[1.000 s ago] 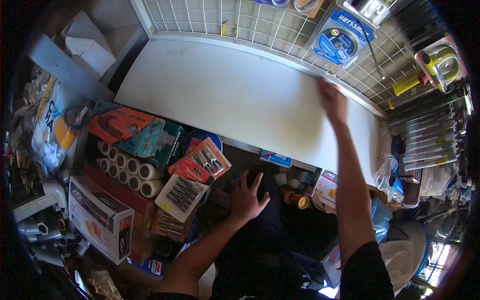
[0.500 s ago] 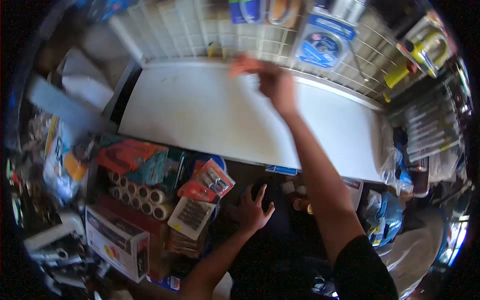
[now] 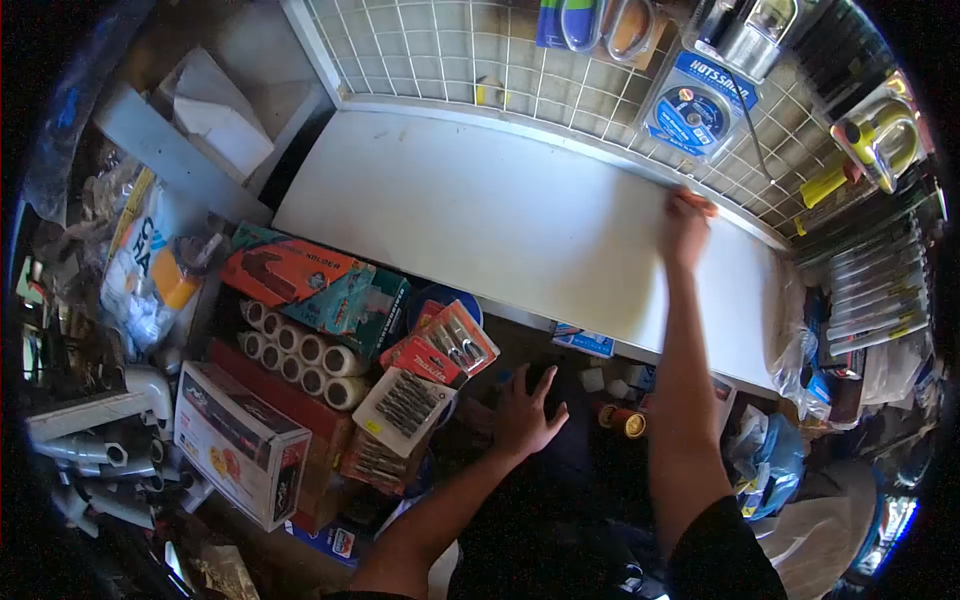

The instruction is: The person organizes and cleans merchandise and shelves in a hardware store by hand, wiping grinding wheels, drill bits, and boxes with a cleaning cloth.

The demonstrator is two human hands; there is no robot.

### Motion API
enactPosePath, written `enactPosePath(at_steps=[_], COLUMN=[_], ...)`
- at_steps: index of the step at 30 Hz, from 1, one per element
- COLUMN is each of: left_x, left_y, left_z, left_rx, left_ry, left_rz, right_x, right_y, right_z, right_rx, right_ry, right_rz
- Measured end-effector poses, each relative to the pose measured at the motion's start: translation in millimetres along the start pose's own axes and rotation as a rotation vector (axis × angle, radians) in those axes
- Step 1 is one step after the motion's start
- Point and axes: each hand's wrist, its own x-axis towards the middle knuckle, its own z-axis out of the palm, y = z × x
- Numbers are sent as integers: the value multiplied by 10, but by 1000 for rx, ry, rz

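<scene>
At the right part of a white shelf board [image 3: 450, 190], my right hand [image 3: 687, 232] is closed around an orange-red cloth [image 3: 704, 205]. Only a small bit of the cloth shows past my fingers, close to the board's back edge. My left hand [image 3: 528, 420] is held low in front of the board, fingers spread, with nothing in it. Just left of that hand lie a white-backed pack of drill bits [image 3: 403, 410] and a red blister pack [image 3: 440, 350].
A wire grid [image 3: 420, 50] rises behind the board, hung with a blue-carded disc [image 3: 690, 115]. Left of my arms are white rolls [image 3: 310, 350], a boxed tool [image 3: 240, 445] and grey pipe fittings [image 3: 110, 450]. Plastic bags [image 3: 775, 440] sit at the right.
My right hand has swept the cloth from the board's middle back edge to its right part. The camera view has shifted. My left hand stays spread in about the same place.
</scene>
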Motion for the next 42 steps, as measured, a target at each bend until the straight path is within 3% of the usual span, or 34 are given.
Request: enactPosePath(at_steps=[1, 2, 4, 7, 8, 11, 12, 13, 15, 16, 17, 19, 22, 24, 26, 27, 29, 30, 33, 34, 35, 37, 38, 42], left_x=[42, 71, 84, 16, 13, 24, 5, -16, -9, -11, 1, 8, -21, 2, -11, -7, 3, -32, -61, -62, -73, -73, -60, -64], left_y=[9, 85, 62, -10, -11, 20, 0, -42, -45, -32, -36, -49, -14, -13, -15, -16, -58, -62, -81, -57, -49, -42, -52, -34], left_z=[-35, -184, -149, -6, -4, -29, 18, 75, 96, 44, 11, 32, -28, -48, -23, 12, 96, 150, 198, 121, 94, 59, 57, 55], left_rx=[4, 44, 70, 43, 35, 31, 3, -26, -76, -94, -108, -85, -91, -81, -63, -56, -79, -96, -48, -42, -31, -14, -39, -98], left_ry=[-11, -77, -63, -60, -58, -49, -20, 6, 35, 30, 29, 16, -25, -14, 14, 28, 45, 50, 84, 65, 49, 29, 26, -26], left_rz=[-2, -26, -21, -3, -5, -31, -24, -23, -37, -47, -48, -57, -83, -70, -52, -41, -41, -46, -35, -44, -49, -71, -83, -111], right_x=[56, 34, -63, -158, -76, -2, 22, 60, 35, 19, -16, -24, -295, -395, -719, -933, -1202, -1276, -1150, -1055, -976, -807, -819, -911], right_y=[-113, -429, -1161, -2004, -2301, -2050, -1762, -1382, -704, -322, -41, 621, 1073, 612, -110, -504, -1084, -1432, -2181, -2333, -2443, -2108, -2024, -1188], right_z=[403, 578, 943, 1049, 329, -18, -91, -294, -790, -958, -1140, -1252, -900, -700, -503, -441, -16, 176, 261, 50, -93, -7, -330, -894], right_rx=[196, 30, 155, 636, 845, 974, 866, 697, 322, 374, 227, 61, -26, 171, 110, -8, 122, 264, 299, 427, 559, 289, 445, 111], right_ry=[70, 81, 2, -414, -762, -396, -218, -261, -24, -4, 14, -189, -72, -113, -115, -276, -135, -89, -455, -444, -436, -235, -262, -62], right_rz=[-103, -328, -330, -440, -166, -246, -299, -228, -242, -268, -220, -40, -365, -480, -443, -252, -486, -501, -539, -462, -389, -473, -405, -272])
